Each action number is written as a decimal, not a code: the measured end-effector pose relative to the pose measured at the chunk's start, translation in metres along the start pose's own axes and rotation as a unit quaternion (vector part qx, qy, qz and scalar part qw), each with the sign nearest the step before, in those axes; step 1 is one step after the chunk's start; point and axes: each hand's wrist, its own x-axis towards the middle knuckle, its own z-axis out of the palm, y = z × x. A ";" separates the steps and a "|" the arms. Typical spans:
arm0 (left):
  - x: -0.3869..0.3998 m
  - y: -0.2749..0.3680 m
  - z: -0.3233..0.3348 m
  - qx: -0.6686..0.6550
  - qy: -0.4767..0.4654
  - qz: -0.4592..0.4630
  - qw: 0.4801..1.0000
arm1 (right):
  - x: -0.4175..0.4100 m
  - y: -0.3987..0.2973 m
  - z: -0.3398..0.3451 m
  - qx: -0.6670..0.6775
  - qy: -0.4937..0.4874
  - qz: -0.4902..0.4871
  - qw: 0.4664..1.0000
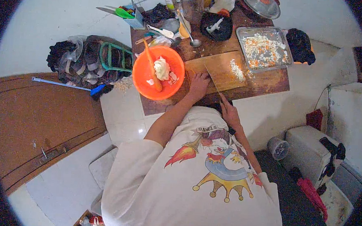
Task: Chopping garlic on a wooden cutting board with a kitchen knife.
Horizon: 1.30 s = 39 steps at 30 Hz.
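My right hand grips the handle of a kitchen knife, whose blade lies across a wooden cutting board. My left hand rests on the board's left part, just left of the blade; whether something is under its fingers is hidden. Finely chopped white food is heaped on the board's right part. Left of the board stands an orange plastic bowl holding a white creamy lump, small white pieces and an orange spatula. A clear tray with chopped white and orange food sits to the right.
Behind the board are a black dish, a metal ladle, a white spoon and a utensil holder with knives standing in it. A pot with a glass lid is at the back right. Black bags lie beside the table.
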 end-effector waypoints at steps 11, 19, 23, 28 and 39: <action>-0.003 -0.003 0.005 -0.029 0.017 -0.006 0.999 | 0.031 -0.002 0.014 -0.081 0.010 -0.049 0.995; -0.007 -0.004 0.000 -0.014 0.025 0.000 1.000 | 0.022 0.003 0.011 -0.111 -0.043 -0.013 0.993; -0.004 -0.005 0.007 -0.023 0.017 -0.003 1.000 | 0.014 0.022 0.016 -0.106 0.024 0.006 0.994; 0.001 0.000 0.003 -0.019 0.003 -0.016 1.000 | 0.012 0.020 0.014 -0.067 0.075 -0.004 0.995; -0.005 0.000 -0.012 0.002 -0.040 -0.043 0.998 | 0.009 0.004 0.016 -0.097 -0.013 -0.011 0.995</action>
